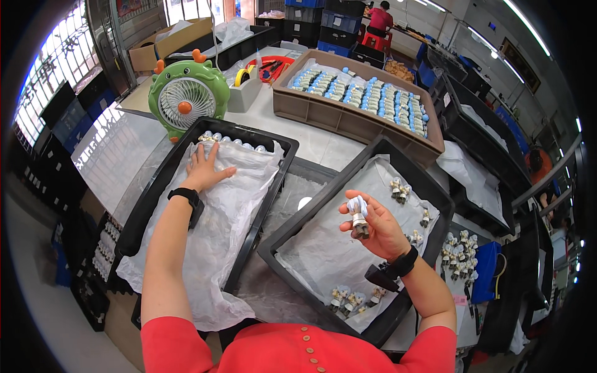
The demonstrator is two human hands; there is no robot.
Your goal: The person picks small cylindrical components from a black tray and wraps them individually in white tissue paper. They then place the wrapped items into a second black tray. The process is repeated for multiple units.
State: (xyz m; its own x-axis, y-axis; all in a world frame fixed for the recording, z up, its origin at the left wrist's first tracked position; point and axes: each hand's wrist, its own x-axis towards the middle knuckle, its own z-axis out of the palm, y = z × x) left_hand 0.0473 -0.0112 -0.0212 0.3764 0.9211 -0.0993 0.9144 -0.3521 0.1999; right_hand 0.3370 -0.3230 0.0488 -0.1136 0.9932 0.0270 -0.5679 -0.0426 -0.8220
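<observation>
My left hand (205,170) lies with spread fingers on white tissue paper (233,205) that covers most of the left black tray (288,152). Just beyond its fingertips, a row of small pale figurines (235,142) shows at the tray's far end, partly under the paper. My right hand (388,235) is closed on a small figurine (359,216) with a white-and-blue top, cream middle and dark base. It holds the figurine upright above the right black tray (283,264). Several similar figurines (400,189) stand or lie on that tray's paper lining.
Behind the trays, a brown crate (348,112) holds rows of blue-and-white figurines. A green fan (186,99) and a tape dispenser (245,90) stand at the far left. More figurines (460,255) and a blue box (486,271) sit at right. A person (380,18) sits in the background.
</observation>
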